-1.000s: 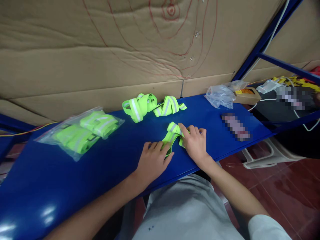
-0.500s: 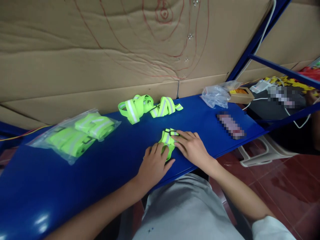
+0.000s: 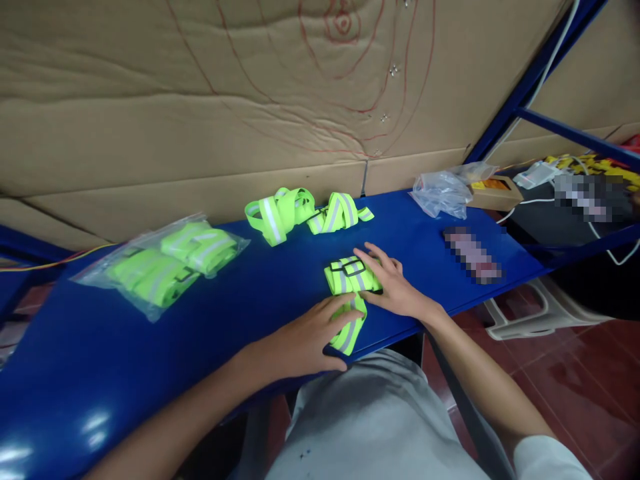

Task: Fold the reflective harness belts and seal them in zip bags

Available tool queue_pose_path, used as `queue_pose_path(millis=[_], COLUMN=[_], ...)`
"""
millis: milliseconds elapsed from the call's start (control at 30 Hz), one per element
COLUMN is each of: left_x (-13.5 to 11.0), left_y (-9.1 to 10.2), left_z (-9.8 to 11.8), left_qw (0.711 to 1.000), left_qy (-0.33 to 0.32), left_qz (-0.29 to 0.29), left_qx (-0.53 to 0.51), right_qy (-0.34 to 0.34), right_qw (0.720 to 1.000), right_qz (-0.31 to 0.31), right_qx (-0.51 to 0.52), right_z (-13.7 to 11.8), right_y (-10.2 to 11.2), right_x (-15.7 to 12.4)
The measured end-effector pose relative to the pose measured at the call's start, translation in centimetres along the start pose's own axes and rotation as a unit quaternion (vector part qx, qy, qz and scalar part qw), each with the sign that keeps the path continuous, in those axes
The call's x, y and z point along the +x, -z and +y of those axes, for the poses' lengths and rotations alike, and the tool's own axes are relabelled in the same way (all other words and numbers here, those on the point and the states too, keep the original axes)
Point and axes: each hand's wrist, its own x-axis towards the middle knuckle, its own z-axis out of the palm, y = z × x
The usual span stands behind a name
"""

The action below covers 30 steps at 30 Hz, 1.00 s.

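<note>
A neon-green reflective strap (image 3: 351, 280) with grey stripes and a black buckle lies folded on the blue table (image 3: 240, 300) near its front edge. My left hand (image 3: 305, 337) pinches the strap's loose end between thumb and fingers at the table's edge. My right hand (image 3: 395, 283) lies flat with fingers stretched out, pressing on the right side of the folded part.
Two more loose green straps (image 3: 280, 210) (image 3: 340, 212) lie near the cardboard wall (image 3: 200, 120). A clear bag of packed straps (image 3: 165, 267) sits at the left. A crumpled plastic bag (image 3: 440, 192) and a small box (image 3: 495, 190) are at the right end.
The strap has been folded into a flatter bundle. My left hand slid toward the table's front edge with the strap's end, and my right hand flattened onto the fold.
</note>
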Motion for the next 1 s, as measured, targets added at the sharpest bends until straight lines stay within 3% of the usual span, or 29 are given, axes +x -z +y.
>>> queue_pose_path(millis=[100, 200, 333, 433, 500, 633, 800, 1000], left_x=[-0.2, 0.1, 0.6, 1.1, 1.6, 2.4, 2.7, 2.5], left_y=[0.2, -0.2, -0.1, 0.5, 0.7, 0.4, 0.2, 1.4], left_z=[-0.3, -0.2, -0.2, -0.7, -1.2, -1.9, -2.5, -3.1], left_qw=[1.000, 0.996, 0.978, 0.971, 0.962, 0.937, 0.921, 0.911], left_qy=[-0.019, -0.063, -0.092, -0.004, 0.088, 0.184, 0.208, 0.234], left_qz=[-0.017, 0.014, 0.134, 0.234, 0.258, 0.263, 0.229, 0.167], left_qx=[-0.018, 0.064, 0.127, 0.048, -0.027, -0.140, -0.236, -0.296], right_qy=[0.039, 0.060, 0.114, 0.139, 0.135, 0.075, 0.070, 0.084], right_qw=[0.999, 0.996, 0.991, 0.988, 0.988, 0.992, 0.987, 0.985], right_qz=[-0.020, -0.016, -0.018, -0.019, -0.018, -0.012, -0.022, -0.011], right_qx=[0.031, 0.058, 0.073, 0.071, 0.069, 0.101, 0.141, 0.153], right_z=[-0.1, -0.2, -1.5, -3.0, -3.9, -4.6, -4.4, -5.0], right_y=[0.3, 0.2, -0.5, -1.4, -2.0, -2.7, -2.1, -1.8], right_x=[-0.7, -0.7, -1.3, -2.3, -3.0, -3.5, -3.4, -3.4])
